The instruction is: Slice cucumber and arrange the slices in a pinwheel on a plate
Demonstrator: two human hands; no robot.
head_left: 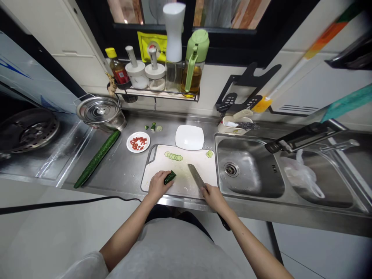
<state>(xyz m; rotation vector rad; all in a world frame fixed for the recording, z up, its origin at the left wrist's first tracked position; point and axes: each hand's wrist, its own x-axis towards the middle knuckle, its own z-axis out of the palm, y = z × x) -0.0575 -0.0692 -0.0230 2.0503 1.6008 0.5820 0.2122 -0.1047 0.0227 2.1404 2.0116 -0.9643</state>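
Observation:
My left hand point(159, 185) is closed around a short dark green piece of cucumber point(170, 177) near the front of the white cutting board point(186, 186). In my right hand point(213, 197) is a kitchen knife point(195, 175), its blade angled up and left over the board's right half. A row of overlapping cucumber slices point(173, 156) lies toward the back of the board. More slices point(209, 154) rest at its far right corner. Just behind the board stands a white square plate point(190, 137).
A whole cucumber point(97, 159) lies on the steel counter at left, by a lidded pot point(101, 112). A small plate point(130, 145) holds chopped red bits. Cucumber scraps point(153, 127) sit behind. The double sink point(250, 166) is right; a shelf point(162, 95) holds several bottles and jars.

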